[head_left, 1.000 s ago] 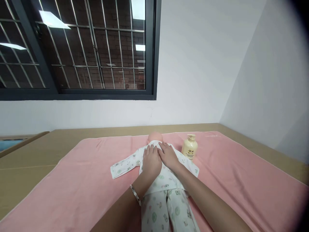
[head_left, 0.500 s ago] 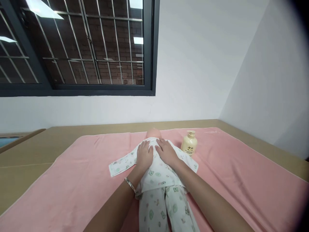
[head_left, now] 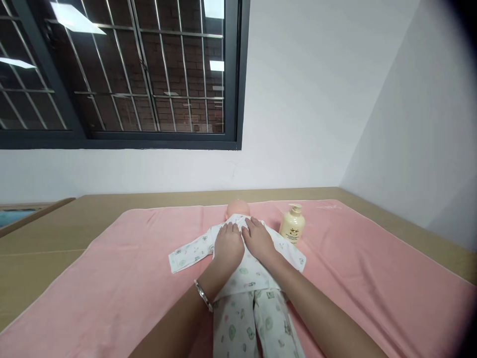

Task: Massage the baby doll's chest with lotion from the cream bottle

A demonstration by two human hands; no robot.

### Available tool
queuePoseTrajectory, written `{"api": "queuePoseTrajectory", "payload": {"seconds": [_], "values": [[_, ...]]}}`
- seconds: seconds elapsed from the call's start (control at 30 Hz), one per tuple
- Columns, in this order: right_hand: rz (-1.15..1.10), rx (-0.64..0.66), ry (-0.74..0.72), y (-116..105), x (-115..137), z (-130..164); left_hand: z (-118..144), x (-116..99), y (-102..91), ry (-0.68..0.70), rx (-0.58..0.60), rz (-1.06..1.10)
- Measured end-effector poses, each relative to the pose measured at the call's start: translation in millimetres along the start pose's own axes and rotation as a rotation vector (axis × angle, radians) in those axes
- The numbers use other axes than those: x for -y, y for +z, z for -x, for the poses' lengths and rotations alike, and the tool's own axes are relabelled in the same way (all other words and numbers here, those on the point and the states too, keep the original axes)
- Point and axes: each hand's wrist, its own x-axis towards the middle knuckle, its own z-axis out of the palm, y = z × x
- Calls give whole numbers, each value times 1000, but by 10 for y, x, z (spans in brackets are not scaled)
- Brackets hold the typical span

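A baby doll point(head_left: 246, 278) in a white top and trousers with small green prints lies on its back, its head at the far end. My left hand point(head_left: 228, 246), with a silver bangle at the wrist, rests on the chest of the top, back of the hand up and fingers stretched forward. Beside it on the chest lies my right hand point(head_left: 260, 240), its fingers extended as well. The two hands are close together near the middle and grip nothing visible. A pale yellow pump bottle point(head_left: 292, 226) stands just right of the doll's shoulder.
Under the doll a pink sheet point(head_left: 130, 268) covers most of a wooden surface point(head_left: 48, 238). A white wall point(head_left: 290, 124) rises behind, with a dark-framed barred window point(head_left: 156, 141) at upper left. Another wall closes off the right side.
My left hand has shifted inward over the chest towards my right hand, with its fingers closer together. My right hand has stayed nearly in place. The view has tilted slightly.
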Motion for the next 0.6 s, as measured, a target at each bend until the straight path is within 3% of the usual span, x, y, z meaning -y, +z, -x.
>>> {"api": "queuePoseTrajectory", "payload": {"seconds": [0.17, 0.27, 0.6], "values": [[93, 47, -33, -114, 260, 160, -147, 224, -8, -40, 40, 188], [127, 84, -87, -187, 305, 188, -203, 281, -16, -74, 63, 193], [-43, 103, -97, -46, -154, -111, 8, -190, -200, -38, 135, -204]]}}
